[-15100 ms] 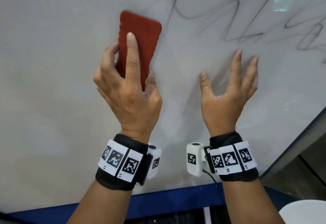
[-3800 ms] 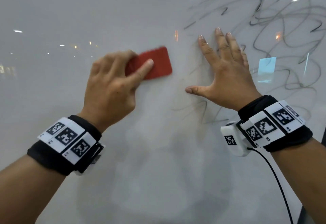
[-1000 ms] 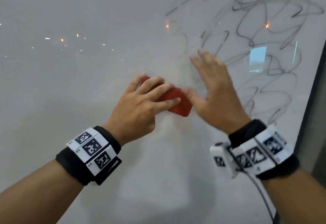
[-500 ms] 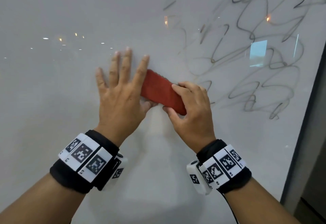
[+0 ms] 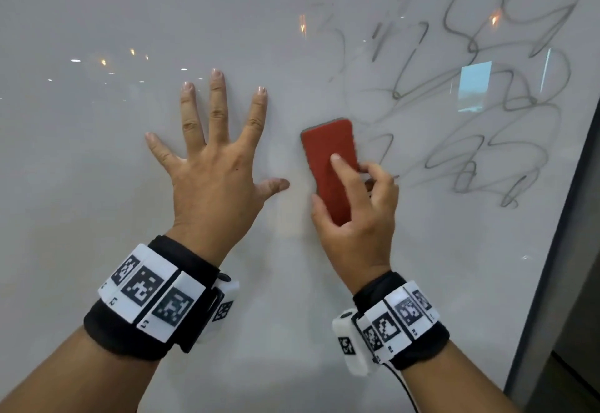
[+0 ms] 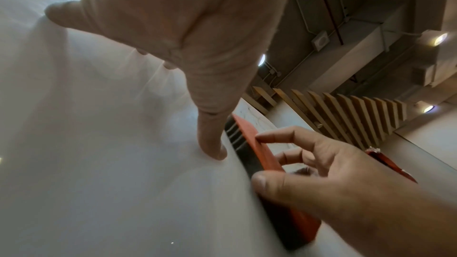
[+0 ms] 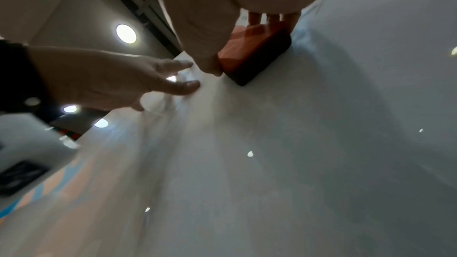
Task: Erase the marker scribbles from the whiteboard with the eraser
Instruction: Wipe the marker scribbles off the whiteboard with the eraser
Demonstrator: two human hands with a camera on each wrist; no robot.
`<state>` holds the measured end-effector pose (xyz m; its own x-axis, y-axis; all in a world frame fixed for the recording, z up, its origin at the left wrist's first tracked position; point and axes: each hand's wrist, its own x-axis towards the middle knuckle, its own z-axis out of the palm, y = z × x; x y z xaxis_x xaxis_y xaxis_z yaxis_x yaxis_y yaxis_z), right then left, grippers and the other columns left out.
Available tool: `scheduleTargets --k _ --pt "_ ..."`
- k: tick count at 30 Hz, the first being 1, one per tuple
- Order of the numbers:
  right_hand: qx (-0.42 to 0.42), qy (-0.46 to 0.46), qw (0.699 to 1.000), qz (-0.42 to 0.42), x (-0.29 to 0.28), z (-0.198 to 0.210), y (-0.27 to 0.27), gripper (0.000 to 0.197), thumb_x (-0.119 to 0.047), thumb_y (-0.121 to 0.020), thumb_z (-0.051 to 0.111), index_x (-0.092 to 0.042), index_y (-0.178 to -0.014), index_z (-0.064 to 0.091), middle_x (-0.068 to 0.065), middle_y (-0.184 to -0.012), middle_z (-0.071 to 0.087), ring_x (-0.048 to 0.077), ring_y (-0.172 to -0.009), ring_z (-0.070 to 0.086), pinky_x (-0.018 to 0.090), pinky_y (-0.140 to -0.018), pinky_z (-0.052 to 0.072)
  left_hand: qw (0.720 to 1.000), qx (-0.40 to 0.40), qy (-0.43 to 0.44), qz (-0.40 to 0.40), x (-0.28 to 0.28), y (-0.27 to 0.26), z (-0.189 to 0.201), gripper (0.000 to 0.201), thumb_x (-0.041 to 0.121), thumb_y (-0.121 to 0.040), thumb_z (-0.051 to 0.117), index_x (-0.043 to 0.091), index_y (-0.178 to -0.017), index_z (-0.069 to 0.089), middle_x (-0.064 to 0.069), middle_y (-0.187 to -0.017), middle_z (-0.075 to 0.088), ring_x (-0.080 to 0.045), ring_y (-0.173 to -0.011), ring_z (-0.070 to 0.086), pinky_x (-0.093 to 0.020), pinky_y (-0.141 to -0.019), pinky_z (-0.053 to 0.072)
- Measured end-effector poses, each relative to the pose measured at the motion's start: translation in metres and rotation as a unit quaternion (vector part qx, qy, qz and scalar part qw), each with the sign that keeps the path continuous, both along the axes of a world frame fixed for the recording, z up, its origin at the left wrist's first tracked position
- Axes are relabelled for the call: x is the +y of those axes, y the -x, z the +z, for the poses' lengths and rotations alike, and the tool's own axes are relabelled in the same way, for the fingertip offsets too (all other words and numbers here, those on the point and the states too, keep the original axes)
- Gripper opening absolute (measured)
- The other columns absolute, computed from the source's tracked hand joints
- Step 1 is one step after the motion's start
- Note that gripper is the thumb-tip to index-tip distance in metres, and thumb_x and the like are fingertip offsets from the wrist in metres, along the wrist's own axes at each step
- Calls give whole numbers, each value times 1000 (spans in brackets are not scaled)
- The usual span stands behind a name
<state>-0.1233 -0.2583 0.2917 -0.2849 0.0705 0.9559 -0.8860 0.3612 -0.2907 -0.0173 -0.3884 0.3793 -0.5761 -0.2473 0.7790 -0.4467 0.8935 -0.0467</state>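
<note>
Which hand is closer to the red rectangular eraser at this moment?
Right. The right hand grips the red rectangular eraser against the whiteboard; the left hand lies spread flat beside it on the left, not touching it.

Above me the ceiling (image 6: pixel 366 7) was dark grey, with pipes (image 6: pixel 329 7) running along it and a big pale box duct (image 6: pixel 358 54). Round lamps (image 7: pixel 126 33) shone bright up there. A row of light wooden slats (image 6: pixel 346 116) hung under the ceiling, side by side like steps. Next to them a pale wall (image 6: pixel 420 144) went down. On my far right stood a dark grey frame (image 5: pixel 552 250), and past it the room looked dim.
</note>
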Motion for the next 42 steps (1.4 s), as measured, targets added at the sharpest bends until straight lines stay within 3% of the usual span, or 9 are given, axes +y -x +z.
scheduleTargets --k 4,10,15,19,21,26,32,38,42 --pt "29 -82 996 17 4 -14 0 53 -24 -79 78 -23 -129 64 14 -120 54 28 -98 49 43 -81 52 1000 9 4 -4 4 1 -4 106 68 -77 65 38 -157 1 -8 -165 -11 -37 -151 -9 -81 -103 16" --pt "6 18 1000 -17 14 -14 17 52 -23 -79 75 -24 -128 60 12 -122 48 29 -99 48 45 -78 52 1000 7 9 -2 15 7 -14 106 57 -77 73 37 -157 6 -13 -165 -9 -38 -151 -7 -79 -105 18" --pt "59 -95 994 2 21 -31 16 54 -23 -79 75 -24 -129 58 18 -116 56 31 -93 49 45 -78 50 1000 -1 27 -5 23 13 -17 103 54 -79 73 36 -157 7 -15 -165 -9 -40 -151 -6 -78 -106 19" --pt "17 14 999 -26 34 -24 33 51 -22 -78 75 -24 -126 60 17 -119 52 30 -98 48 47 -76 52 999 -13 38 -9 29 16 -21 108 52 -76 77 37 -157 8 -15 -165 -8 -40 -151 -5 -77 -107 18" --pt "2 35 999 -20 28 -28 27 51 -20 -77 75 -23 -126 61 16 -120 51 31 -98 49 47 -76 53 999 -16 45 -9 31 18 -23 109 53 -75 77 36 -157 7 -15 -165 -8 -41 -151 -6 -77 -107 17" --pt "33 -68 997 -8 37 -40 23 46 -21 -77 76 -21 -123 68 18 -113 58 30 -92 50 46 -74 51 998 -25 52 -11 36 23 -30 113 64 -72 72 35 -158 4 -16 -165 -11 -40 -151 -7 -77 -108 16" --pt "10 45 998 -40 46 -28 41 40 -20 -77 77 -15 -116 71 19 -110 56 32 -94 51 49 -76 51 998 -37 50 4 43 30 -36 122 76 -67 63 29 -159 -3 -18 -164 -14 -38 -151 -12 -77 -109 10" --pt "40 -21 999 -6 49 -37 36 41 -20 -76 78 -19 -116 68 17 -113 55 30 -95 52 47 -72 52 996 -35 85 -20 53 40 -40 124 75 -68 65 24 -159 0 -17 -165 -8 -32 -153 -6 -73 -113 10" --pt "25 60 997 -42 61 -25 57 34 -18 -77 79 -14 -109 71 20 -113 57 34 -93 54 47 -75 51 994 -47 100 -21 53 45 -39 123 78 -68 58 22 -159 -2 -17 -165 -9 -33 -152 -7 -74 -112 7"
